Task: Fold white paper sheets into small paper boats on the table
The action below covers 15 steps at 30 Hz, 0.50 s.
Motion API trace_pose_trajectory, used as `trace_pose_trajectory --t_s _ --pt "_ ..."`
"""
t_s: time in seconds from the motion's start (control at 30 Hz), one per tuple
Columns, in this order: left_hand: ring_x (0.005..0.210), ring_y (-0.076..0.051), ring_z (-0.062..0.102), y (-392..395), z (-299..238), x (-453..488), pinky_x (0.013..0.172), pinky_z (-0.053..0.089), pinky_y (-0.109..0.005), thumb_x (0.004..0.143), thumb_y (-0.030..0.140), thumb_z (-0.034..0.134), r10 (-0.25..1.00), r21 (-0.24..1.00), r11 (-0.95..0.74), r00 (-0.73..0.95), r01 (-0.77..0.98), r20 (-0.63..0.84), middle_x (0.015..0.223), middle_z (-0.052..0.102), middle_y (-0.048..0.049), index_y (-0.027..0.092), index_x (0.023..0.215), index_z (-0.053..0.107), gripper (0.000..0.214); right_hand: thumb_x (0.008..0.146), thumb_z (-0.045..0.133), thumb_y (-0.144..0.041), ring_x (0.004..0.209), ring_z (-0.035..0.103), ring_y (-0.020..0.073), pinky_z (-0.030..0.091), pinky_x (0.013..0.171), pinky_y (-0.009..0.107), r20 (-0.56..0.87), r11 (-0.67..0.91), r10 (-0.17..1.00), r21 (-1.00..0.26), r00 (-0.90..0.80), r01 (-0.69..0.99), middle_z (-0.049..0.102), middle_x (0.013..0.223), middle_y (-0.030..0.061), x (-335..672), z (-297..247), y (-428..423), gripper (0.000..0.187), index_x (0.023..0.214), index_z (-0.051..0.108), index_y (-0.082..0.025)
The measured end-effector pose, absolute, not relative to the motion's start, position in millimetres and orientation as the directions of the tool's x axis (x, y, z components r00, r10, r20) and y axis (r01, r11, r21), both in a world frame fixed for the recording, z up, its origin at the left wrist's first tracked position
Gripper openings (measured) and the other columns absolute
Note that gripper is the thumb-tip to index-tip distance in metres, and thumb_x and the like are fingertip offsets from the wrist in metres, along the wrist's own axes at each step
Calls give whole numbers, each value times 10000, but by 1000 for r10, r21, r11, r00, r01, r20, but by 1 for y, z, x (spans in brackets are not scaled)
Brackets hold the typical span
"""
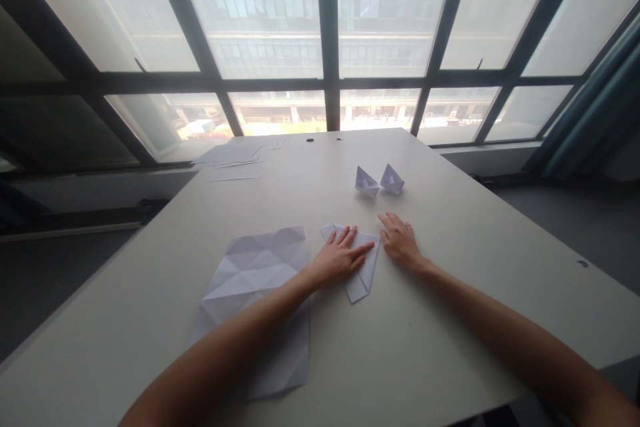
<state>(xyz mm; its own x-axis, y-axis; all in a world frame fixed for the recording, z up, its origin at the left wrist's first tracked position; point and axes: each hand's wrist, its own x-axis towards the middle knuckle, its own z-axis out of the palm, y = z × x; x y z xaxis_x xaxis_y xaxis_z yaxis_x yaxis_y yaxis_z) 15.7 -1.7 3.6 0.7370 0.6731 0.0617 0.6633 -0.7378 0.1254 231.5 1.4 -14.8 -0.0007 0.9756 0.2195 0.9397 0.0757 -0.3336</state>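
Note:
A folded piece of white paper (368, 273) lies flat on the table, narrowing toward its near end. My left hand (341, 256) rests on top of it with the fingers spread, pressing it down and hiding its middle. Just beyond the paper's right edge, my right hand (399, 240) lies on the table, fingers loosely extended and holding nothing. Under and beside my left forearm is a larger creased sheet of paper (270, 260), unfolded, with many fold lines. Two paper boats, the left boat (367, 183) and the right boat (392, 180), stand farther back.
Several loose sheets of paper (230, 155) lie at the table's far left. The white table (465, 240) reaches toward large windows (270, 13) with dark frames. A blue curtain (595, 100) hangs at the right. Two small dark holes show near the far edge.

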Motion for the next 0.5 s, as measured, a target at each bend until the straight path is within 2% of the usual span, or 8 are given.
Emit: trace_pose_trajectory --t_s 0.1,0.2,0.33,0.4,0.5 --pt "1458 -318 182 -1 4 15 1135 174 -564 997 467 327 668 122 -743 741 658 69 1597 200 -60 430 1470 313 475 957 394 -353 1439 224 253 159 1140 525 230 156 970 -317 -84 936 338 1536 118 228 -13 -1 526 1462 365 -209" --pt "1465 -292 168 -1 3 16 1149 159 -534 994 471 323 670 126 -741 741 660 57 1600 193 -58 395 1488 288 500 949 413 -360 1429 248 266 149 1142 523 173 121 983 -313 -68 942 365 1520 129 226 -13 -1 543 1466 365 -199" --pt "1479 -272 97 3 0 14 1170 102 -488 958 593 273 727 117 -684 685 720 31 1599 146 -143 177 1543 141 729 930 444 -372 1408 297 266 173 1142 508 147 82 989 -335 -33 939 394 1504 125 229 -13 3 550 1452 392 -203" --pt "1478 -310 57 6 -1 11 1166 80 -501 912 690 241 768 106 -638 641 763 10 1591 106 -196 82 1533 135 875 922 459 -380 1401 311 265 183 1141 506 145 78 989 -349 -28 934 401 1500 124 230 -13 4 554 1446 401 -210" --pt "1474 -342 37 9 -3 9 1162 73 -508 863 764 212 794 100 -604 607 790 0 1582 83 -231 24 1518 160 989 928 447 -358 1412 294 270 169 1144 518 157 79 987 -342 -26 936 391 1507 129 228 -12 2 545 1447 401 -198"
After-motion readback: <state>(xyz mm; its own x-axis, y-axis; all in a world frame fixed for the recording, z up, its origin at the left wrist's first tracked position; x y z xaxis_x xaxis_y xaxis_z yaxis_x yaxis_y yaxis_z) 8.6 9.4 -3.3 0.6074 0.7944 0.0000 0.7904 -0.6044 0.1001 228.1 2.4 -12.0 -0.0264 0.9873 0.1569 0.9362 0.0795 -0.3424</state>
